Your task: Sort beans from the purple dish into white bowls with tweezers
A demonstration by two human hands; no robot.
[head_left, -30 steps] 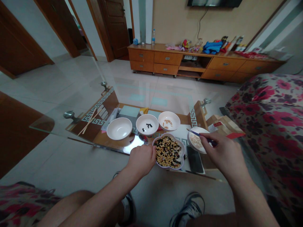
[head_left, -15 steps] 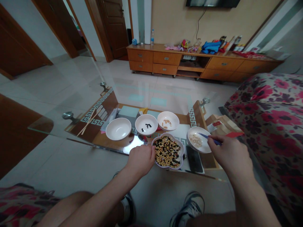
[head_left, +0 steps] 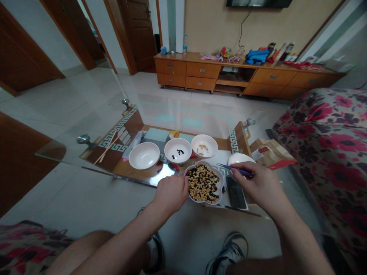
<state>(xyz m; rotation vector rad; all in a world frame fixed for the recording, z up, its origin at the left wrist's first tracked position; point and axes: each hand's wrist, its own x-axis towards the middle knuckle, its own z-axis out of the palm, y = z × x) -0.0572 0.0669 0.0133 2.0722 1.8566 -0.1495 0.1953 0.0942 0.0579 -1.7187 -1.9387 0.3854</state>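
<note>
My left hand [head_left: 172,192] grips the left rim of a flower-shaped bowl [head_left: 221,190] full of mixed yellow and black beans. In my right hand [head_left: 256,178] is a pair of blue tweezers [head_left: 236,169], their tips pointing left above the table, just past the mixed bowl's upper right edge. I see nothing clearly between the tips. Partly behind that hand stands a white bowl [head_left: 240,157]; its contents are hidden. Farther back are a bowl with a few black beans [head_left: 178,159], a bowl with yellowish pieces [head_left: 204,154] and a bare white bowl [head_left: 144,156].
All of this rests on a glass-topped table [head_left: 94,168]. Chopsticks [head_left: 108,148] show at its left, a dark phone [head_left: 235,193] lies near the front right, and a brown paper bag [head_left: 271,152] is on the right. A wooden cabinet [head_left: 200,70] stands along the far wall.
My right hand has moved left with the tweezers, from over the right-hand white bowl toward the mixed bean bowl. My left hand stays on the bowl's rim.
</note>
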